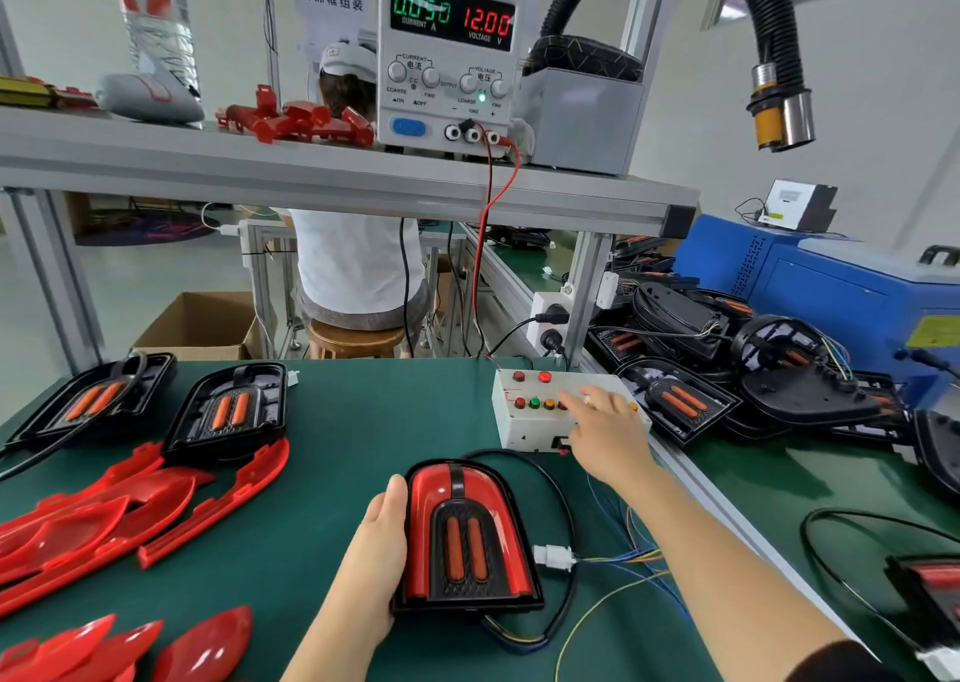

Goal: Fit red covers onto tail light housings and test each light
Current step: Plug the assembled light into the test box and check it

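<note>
A tail light with its red cover fitted (465,536) lies on the green mat in front of me, its cable plugged into a white connector (553,557). My left hand (376,551) rests flat against the light's left side. My right hand (602,434) reaches over the white test box (524,421), fingers extended onto its row of coloured buttons. Two uncovered black housings (231,408) (93,400) sit at the left. Loose red covers (104,520) lie below them.
A DC power supply (449,52) on the shelf reads 0.050 A and 12.00 V. A pile of black housings (753,369) fills the right bench beside a blue machine (831,286). A black hose (774,57) hangs at upper right. A person sits behind the bench.
</note>
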